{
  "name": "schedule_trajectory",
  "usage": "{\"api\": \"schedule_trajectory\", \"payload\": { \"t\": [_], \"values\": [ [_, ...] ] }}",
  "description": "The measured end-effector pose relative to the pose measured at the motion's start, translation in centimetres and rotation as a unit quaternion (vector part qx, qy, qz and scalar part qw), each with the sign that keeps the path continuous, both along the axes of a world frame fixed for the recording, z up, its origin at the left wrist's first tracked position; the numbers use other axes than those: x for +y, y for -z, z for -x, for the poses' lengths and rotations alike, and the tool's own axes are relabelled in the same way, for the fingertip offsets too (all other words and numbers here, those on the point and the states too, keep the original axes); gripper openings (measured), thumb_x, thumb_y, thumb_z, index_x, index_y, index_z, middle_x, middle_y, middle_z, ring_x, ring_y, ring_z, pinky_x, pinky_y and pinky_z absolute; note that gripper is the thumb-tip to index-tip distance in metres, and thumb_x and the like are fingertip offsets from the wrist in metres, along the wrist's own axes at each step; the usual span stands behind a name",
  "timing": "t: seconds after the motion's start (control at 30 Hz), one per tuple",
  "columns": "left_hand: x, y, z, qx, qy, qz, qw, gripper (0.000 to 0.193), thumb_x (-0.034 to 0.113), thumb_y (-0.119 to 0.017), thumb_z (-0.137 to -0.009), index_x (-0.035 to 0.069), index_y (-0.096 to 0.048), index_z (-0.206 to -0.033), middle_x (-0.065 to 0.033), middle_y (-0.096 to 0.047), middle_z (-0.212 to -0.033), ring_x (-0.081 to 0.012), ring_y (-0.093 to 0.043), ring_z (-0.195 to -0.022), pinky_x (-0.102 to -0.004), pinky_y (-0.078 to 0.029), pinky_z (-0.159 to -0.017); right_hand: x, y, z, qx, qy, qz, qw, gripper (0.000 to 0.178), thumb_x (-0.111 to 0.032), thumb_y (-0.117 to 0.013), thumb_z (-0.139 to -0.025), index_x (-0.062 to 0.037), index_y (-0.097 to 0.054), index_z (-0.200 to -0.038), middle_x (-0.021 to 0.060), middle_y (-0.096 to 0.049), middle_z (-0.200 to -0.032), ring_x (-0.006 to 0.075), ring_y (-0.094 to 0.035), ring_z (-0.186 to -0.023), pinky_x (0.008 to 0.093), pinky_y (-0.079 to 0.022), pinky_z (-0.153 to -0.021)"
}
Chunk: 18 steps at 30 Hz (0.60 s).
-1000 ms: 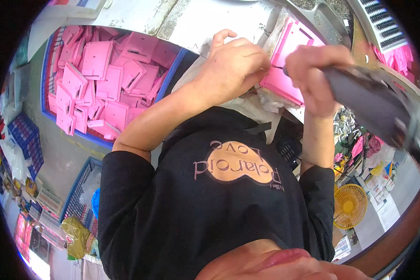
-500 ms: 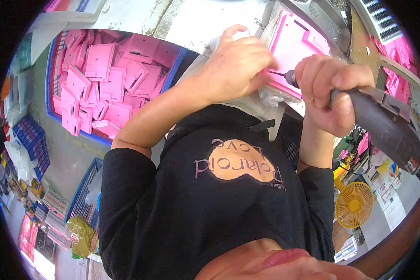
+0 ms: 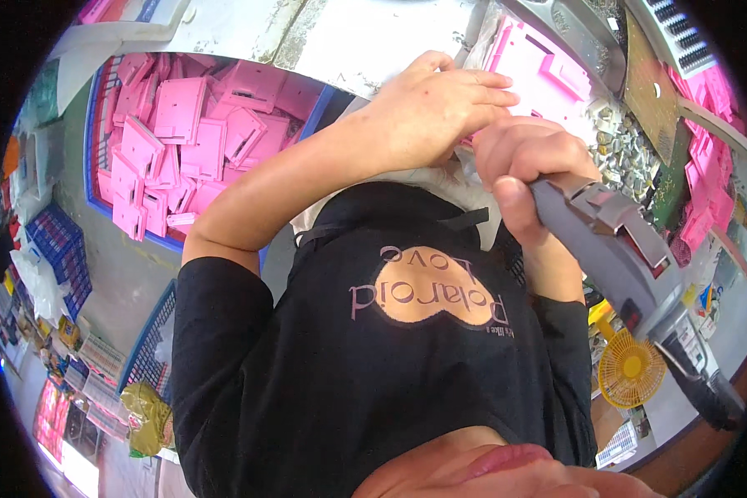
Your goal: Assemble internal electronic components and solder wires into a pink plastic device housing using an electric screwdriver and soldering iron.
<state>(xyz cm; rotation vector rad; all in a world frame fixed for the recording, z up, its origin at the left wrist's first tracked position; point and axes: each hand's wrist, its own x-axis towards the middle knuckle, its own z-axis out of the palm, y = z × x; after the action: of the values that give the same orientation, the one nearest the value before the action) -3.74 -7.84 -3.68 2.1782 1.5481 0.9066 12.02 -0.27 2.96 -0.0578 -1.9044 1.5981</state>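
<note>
A pink plastic panel (image 3: 539, 62) with a raised block lies on the worktable in front of me. My left hand (image 3: 440, 104) reaches over its near left side, index and middle fingers lying across it and thumb hidden. It appears to grip the panel's edge. My right hand (image 3: 531, 153) is wrapped around a dark grey electric screwdriver (image 3: 606, 249), whose body slants down to the right. Right-hand knuckles sit close against the left fingers and cover the near part of the panel. The driver's tip is hidden behind the hands.
Left of me, a blue crate (image 3: 91, 178) is heaped with pink panels (image 3: 203, 149). Small metal parts (image 3: 627, 153) lie right of the work, near a grey tray (image 3: 568, 29). More pink pieces (image 3: 710, 158) are at far right. A yellow fan (image 3: 631, 369) stands lower right.
My right hand and the screwdriver have moved left, against my left hand, and the driver's rear has swung downward. The bit, visible before, is now hidden. My left fingers have stretched across the panel.
</note>
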Motion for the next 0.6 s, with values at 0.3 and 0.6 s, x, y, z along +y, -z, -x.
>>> {"api": "schedule_trajectory", "payload": {
  "t": [0.3,0.6],
  "values": [
    [1.2,-1.5,-0.1,0.022,0.009,-0.007,1.000,0.043,0.003,-0.062,-0.081,0.011,-0.069,-0.123,-0.0072,-0.068,-0.134,-0.0231,-0.058,-0.132,-0.0459,-0.039,-0.103,5.5,-2.7,-6.1,0.134,0.071,0.058,0.987,0.036,-0.023,-0.052,-0.096,-0.0039,-0.056,-0.126,-0.0004,-0.046,-0.063,0.0158,-0.044,-0.055,0.0368,-0.040,-0.057],
    [5.2,-0.5,-5.2,0.036,-0.002,-0.089,0.995,0.042,0.005,-0.069,-0.077,0.011,-0.073,-0.119,-0.0027,-0.070,-0.130,-0.0259,-0.063,-0.115,-0.0403,-0.045,-0.100,10.4,3.2,-9.5,0.138,0.156,0.098,0.973,0.028,-0.011,-0.047,-0.095,0.0004,-0.055,-0.120,0.0046,-0.044,-0.064,0.0176,-0.042,-0.056,0.0387,-0.038,-0.056]
  ]
}}
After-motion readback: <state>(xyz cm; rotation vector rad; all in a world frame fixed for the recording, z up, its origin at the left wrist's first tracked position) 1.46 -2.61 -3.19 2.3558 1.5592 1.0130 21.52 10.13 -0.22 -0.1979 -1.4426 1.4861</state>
